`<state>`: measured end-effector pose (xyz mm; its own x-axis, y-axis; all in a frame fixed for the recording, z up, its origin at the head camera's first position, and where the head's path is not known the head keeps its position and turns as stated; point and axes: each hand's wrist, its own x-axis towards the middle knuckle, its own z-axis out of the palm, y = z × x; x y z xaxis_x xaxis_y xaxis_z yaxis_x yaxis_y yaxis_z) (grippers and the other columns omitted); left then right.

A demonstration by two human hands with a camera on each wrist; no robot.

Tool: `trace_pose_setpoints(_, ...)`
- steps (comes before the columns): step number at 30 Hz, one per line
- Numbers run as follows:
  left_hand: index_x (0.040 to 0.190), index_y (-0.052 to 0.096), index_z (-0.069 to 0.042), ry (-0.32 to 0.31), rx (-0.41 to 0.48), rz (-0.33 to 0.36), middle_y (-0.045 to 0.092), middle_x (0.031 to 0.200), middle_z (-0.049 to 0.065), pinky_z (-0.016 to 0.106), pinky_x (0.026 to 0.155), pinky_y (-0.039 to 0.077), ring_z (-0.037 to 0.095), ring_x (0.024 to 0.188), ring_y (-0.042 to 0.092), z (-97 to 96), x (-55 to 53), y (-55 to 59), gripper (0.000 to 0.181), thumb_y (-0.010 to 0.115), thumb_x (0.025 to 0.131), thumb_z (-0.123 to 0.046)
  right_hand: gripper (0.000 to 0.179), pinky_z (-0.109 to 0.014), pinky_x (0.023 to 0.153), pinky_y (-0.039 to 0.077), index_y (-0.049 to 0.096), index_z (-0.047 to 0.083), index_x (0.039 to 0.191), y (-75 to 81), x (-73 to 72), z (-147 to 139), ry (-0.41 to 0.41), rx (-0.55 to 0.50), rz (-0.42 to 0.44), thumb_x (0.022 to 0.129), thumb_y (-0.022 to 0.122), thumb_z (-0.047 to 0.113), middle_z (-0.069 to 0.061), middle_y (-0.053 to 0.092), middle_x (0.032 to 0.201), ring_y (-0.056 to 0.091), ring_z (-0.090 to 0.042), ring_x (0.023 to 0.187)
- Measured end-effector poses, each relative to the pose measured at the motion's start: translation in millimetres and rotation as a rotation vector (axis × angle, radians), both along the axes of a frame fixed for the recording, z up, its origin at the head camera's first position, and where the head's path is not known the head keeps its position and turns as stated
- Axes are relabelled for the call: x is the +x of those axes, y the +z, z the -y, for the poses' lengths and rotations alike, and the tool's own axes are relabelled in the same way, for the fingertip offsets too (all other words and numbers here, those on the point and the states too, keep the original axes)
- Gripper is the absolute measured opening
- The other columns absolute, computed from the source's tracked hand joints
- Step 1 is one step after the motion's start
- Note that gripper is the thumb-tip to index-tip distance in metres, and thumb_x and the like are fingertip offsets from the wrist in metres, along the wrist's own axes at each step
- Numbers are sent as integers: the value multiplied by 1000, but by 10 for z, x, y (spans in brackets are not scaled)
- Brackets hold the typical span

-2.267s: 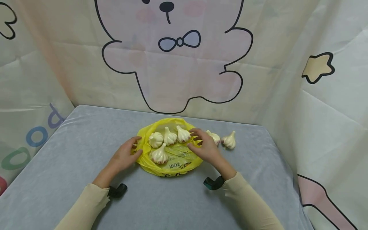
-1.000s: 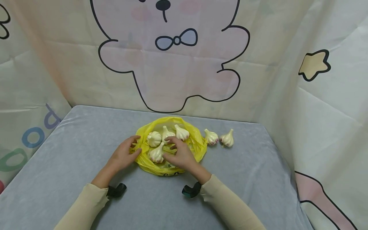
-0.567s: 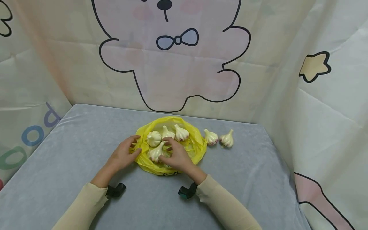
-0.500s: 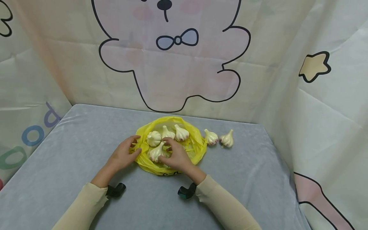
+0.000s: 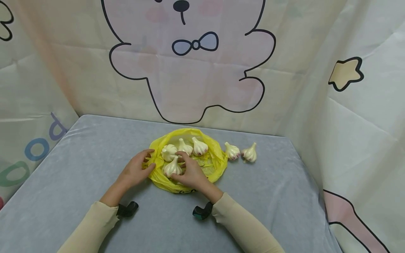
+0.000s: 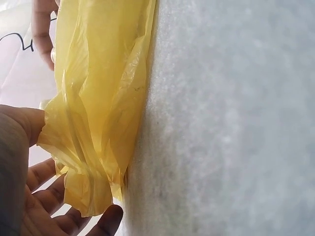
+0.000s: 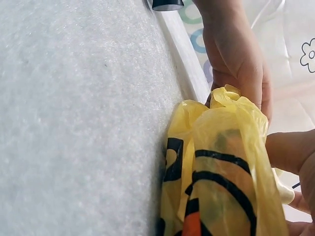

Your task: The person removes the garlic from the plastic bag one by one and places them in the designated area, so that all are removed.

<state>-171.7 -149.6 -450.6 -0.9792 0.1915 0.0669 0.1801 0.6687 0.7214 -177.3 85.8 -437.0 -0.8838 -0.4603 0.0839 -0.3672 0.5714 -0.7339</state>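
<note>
A yellow plastic bag (image 5: pixel 218 158) lies spread with its mouth up, and several garlic bulbs (image 5: pixel 200 146) sit inside. My left hand (image 5: pixel 136 170) holds the bag's left rim; in the left wrist view the crumpled plastic (image 6: pixel 98 123) lies between thumb and fingers. Reaching into the bag, my right hand (image 5: pixel 193 174) has its thumb and curled fingers about the nearest garlic bulb (image 5: pixel 172 168), whose stem points up. The palm hides part of the bag's printed bottom. In the right wrist view the thumb (image 7: pixel 290 150) passes over the rim, with a pale bulb partly hidden below it.
Two more garlic bulbs, one (image 5: pixel 232 151) beside the bag and another (image 5: pixel 249 153) farther right, lie on the grey cloth-covered table (image 5: pixel 272 189). A printed curtain (image 5: pixel 202 77) hangs behind the table's back edge and along both sides.
My right hand has gone from the bag's right rim leftward into the bag, to the nearest garlic bulb, which has turned slightly. My left hand stays at the left rim.
</note>
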Motion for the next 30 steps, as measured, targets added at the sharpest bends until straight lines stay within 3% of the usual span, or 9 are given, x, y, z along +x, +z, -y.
trace_pose_setpoints(9,142,41,-4,1,0,1,54,129,22,54,94,48,38,115,56,-1,-1,6,54,58,94,-23,70,-27,79,56,40,17,141,14,8,-15,1,-38,29,81,76,20,-13,61,123,65,-25,104)
trace_pose_setpoints(18,142,41,-4,2,1,-2,54,128,22,54,94,48,38,115,56,-1,20,26,54,58,94,-23,72,-25,77,55,38,17,143,148,41,-64,-27,-54,42,82,75,21,-11,60,122,63,-24,103)
trace_pose_setpoints(30,142,41,-4,3,-4,-2,54,128,22,54,94,48,38,115,56,-9,19,34,54,58,95,-23,72,-41,83,57,38,13,143,310,38,-184,-76,-83,11,81,75,19,-13,59,120,63,-29,104)
